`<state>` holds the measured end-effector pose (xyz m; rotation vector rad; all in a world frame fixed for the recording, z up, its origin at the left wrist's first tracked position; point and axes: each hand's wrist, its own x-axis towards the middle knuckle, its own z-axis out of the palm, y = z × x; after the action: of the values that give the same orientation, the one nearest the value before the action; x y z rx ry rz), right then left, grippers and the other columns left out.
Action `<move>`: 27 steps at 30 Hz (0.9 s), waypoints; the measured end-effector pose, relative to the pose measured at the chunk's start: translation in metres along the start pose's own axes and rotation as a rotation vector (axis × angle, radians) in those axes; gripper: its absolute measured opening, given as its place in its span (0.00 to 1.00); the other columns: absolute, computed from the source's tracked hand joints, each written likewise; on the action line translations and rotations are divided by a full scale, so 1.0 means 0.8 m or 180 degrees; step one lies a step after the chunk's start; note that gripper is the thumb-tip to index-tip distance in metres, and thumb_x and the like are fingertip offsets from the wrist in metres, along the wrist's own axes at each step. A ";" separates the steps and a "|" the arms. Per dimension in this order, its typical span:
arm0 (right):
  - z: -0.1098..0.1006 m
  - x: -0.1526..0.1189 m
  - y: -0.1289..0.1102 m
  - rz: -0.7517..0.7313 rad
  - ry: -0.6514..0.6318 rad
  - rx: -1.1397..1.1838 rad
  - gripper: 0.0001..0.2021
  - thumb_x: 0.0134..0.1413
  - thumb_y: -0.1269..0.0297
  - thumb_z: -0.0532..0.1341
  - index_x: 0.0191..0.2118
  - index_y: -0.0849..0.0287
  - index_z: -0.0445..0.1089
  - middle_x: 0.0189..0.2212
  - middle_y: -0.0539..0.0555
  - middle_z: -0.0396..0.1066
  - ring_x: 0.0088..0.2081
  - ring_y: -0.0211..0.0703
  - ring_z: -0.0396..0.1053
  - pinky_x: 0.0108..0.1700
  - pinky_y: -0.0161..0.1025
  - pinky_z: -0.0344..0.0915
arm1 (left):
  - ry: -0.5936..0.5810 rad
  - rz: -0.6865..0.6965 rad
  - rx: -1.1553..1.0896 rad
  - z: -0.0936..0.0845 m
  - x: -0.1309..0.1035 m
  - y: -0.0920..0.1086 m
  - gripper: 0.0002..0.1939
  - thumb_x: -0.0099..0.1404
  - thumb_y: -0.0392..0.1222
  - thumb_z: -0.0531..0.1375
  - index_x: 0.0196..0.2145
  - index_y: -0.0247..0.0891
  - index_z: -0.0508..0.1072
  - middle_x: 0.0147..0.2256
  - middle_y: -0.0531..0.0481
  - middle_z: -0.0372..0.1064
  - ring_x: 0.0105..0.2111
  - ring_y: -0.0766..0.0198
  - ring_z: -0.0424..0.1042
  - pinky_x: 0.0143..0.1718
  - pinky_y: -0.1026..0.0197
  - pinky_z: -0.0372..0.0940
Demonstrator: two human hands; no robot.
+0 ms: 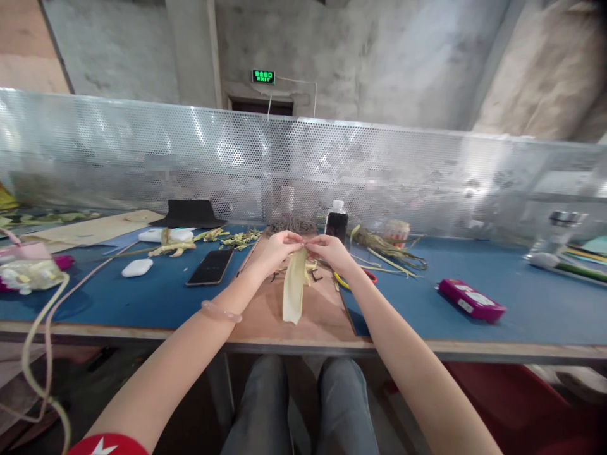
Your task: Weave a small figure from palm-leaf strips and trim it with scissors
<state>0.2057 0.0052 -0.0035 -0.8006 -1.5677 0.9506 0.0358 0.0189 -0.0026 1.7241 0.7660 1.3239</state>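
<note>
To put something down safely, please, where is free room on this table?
Bare: blue tabletop right of the purple box; also left, between white case, phone and front edge. Crowded: around left hand and right hand, and beyond, by bottle and dried strands.

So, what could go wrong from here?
The pale strip hangs by one end from the left hand and right hand, so it might slip or tear. The bottle stands just beyond the right hand and could get knocked. The phone beside the left arm might get nudged.
</note>
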 end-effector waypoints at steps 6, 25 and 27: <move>0.001 0.000 -0.002 -0.0135 0.0050 -0.0114 0.11 0.38 0.60 0.69 0.27 0.61 0.71 0.25 0.51 0.74 0.26 0.38 0.72 0.33 0.37 0.71 | 0.0021 -0.0073 -0.0012 -0.004 0.001 -0.003 0.09 0.53 0.38 0.64 0.33 0.36 0.72 0.34 0.46 0.72 0.34 0.61 0.72 0.37 0.58 0.66; 0.000 0.004 0.002 -0.0603 0.0277 -0.0945 0.05 0.41 0.65 0.64 0.28 0.60 0.71 0.26 0.51 0.72 0.29 0.40 0.69 0.34 0.37 0.66 | 0.0019 -0.0151 -0.0300 -0.003 0.003 -0.006 0.12 0.53 0.39 0.66 0.36 0.35 0.73 0.36 0.44 0.73 0.36 0.62 0.73 0.41 0.58 0.66; 0.000 0.005 0.003 -0.0669 0.0303 -0.1030 0.05 0.42 0.65 0.63 0.29 0.60 0.71 0.26 0.51 0.72 0.29 0.40 0.68 0.34 0.37 0.65 | 0.0018 -0.0190 -0.0301 -0.004 0.004 -0.007 0.14 0.53 0.40 0.66 0.38 0.35 0.73 0.38 0.43 0.73 0.37 0.61 0.73 0.41 0.57 0.66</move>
<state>0.2052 0.0096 -0.0041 -0.8696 -1.7067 0.5062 0.0335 0.0251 -0.0057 1.6121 0.7406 1.3044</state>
